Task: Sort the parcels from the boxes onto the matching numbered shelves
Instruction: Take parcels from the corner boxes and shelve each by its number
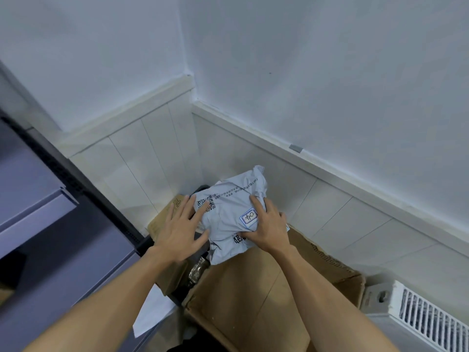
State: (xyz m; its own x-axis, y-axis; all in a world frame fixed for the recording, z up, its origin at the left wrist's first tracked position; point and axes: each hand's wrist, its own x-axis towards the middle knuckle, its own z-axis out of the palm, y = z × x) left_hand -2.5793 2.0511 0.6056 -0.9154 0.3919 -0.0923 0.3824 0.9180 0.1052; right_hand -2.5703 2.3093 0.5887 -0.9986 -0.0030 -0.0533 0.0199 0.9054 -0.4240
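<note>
Gripping falls to my right hand (pixel 269 224) alone: its fingers curl into the crumpled top of the parcel (pixel 228 217) and its thumb pinches the lower edge. My left hand (pixel 181 232) is spread flat, fingers straight and apart, with only the fingertips touching the parcel's side by the QR code (pixel 206 203). The parcel sits between the 2 hands, raised just above the box (pixel 253 288) that lies under my right wrist.

What worries me most is a slip. The bag looks like slick plastic film, soft and loosely filled, so I judge that 1 pinching hand could lose it if the contents shift. It would then drop back into the box or into the dark gap between my wrists. Closing the left hand on it would cure that.

A 2nd risk is the label (pixel 248 216), between my right thumb and forefinger. It reads upside down from here, apparently D4, and a hasty reading could send the parcel to the wrong shelf. The shelves (pixel 38 207) stand beyond my left forearm, and I can make out no numbers on them.

The parcel is a pale grey mailer, heavily creased. It has lines of small black print near the top and bolder print at the bottom, partly under my thumb. The label is white with a blue border and handwriting.
</note>
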